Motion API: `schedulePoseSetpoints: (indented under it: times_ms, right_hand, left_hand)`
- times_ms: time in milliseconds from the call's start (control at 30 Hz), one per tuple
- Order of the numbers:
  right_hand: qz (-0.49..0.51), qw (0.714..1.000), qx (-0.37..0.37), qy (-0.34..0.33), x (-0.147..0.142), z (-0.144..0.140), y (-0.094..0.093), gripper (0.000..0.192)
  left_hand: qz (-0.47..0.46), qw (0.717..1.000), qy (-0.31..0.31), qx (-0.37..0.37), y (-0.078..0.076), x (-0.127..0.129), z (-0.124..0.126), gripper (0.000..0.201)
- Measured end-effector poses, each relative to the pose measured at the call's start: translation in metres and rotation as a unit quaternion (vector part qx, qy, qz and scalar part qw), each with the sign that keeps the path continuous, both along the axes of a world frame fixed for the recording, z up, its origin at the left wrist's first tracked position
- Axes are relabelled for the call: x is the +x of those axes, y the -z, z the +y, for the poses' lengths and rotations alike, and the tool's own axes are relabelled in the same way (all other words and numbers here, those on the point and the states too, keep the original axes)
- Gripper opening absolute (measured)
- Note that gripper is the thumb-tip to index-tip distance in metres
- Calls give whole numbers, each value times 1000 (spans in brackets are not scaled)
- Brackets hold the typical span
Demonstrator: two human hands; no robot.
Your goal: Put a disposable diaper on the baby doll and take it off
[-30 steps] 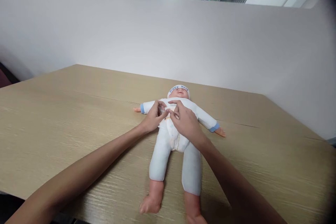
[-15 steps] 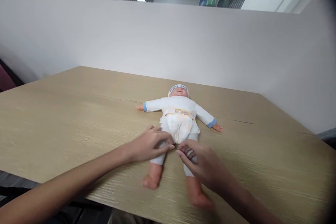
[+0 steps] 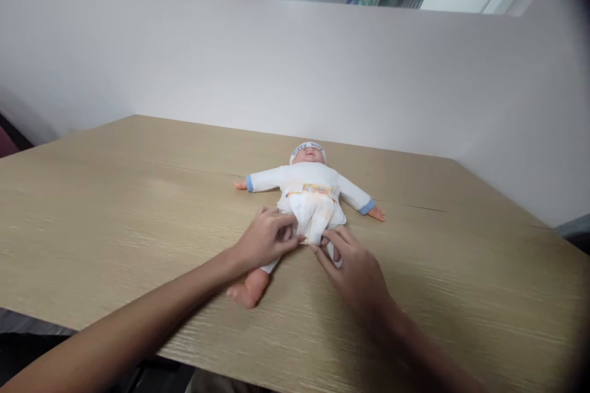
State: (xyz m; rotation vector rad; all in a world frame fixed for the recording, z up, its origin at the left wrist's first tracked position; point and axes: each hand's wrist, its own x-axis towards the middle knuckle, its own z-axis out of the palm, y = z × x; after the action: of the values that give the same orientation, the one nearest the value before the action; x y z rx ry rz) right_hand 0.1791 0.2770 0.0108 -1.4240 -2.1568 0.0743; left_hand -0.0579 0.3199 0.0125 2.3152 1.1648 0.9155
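A baby doll (image 3: 310, 172) lies on its back on the wooden table, head at the far end and arms spread. It wears a white top with blue cuffs and a white cap with blue lettering. A white diaper (image 3: 314, 209) with an orange printed waistband covers its hips. My left hand (image 3: 265, 239) pinches the diaper's lower edge at the left side of the crotch, above one leg. At the opposite edge, my right hand (image 3: 357, 267) has its thumb and fingers closed on the diaper and hides most of the other leg. One bare foot (image 3: 249, 288) shows beside my left wrist.
The light wooden table (image 3: 138, 215) stretches out around the doll, with its near edge close to my body. A pale partition (image 3: 258, 61) rises behind it. A dark object (image 3: 576, 233) sits past the table's right side.
Both hands have moved slightly up and apart along the diaper's lower edges. The doll's left-side foot has swung outward, and its other lower leg is now hidden behind my right hand.
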Motion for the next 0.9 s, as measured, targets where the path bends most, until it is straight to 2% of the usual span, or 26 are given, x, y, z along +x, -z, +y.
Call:
schedulePoseSetpoints:
  times_ms: [133,300,433,533,733,900]
  right_hand:
    - [11,1000,11,-18,0,-7,-3,18]
    - [20,999,7,-42,-2,-9,-4,24]
    - [29,999,-5,-40,-4,-7,0,29]
    - [38,998,-27,-35,-5,-8,-2,26]
    - [58,997,-41,-24,-7,-12,-9,22]
    - [80,995,-61,-3,-6,-10,-9,25]
  left_hand:
    - [-42,999,4,25,2,-2,-4,21]
    - [-43,999,-4,18,-1,-2,-9,16]
    - [-29,1000,2,-3,-4,-2,-10,22]
    - [-34,999,-19,-30,-4,0,-9,24]
    - [-164,977,-48,-127,6,2,-5,32]
    - [-219,961,-67,-155,16,3,-2,42]
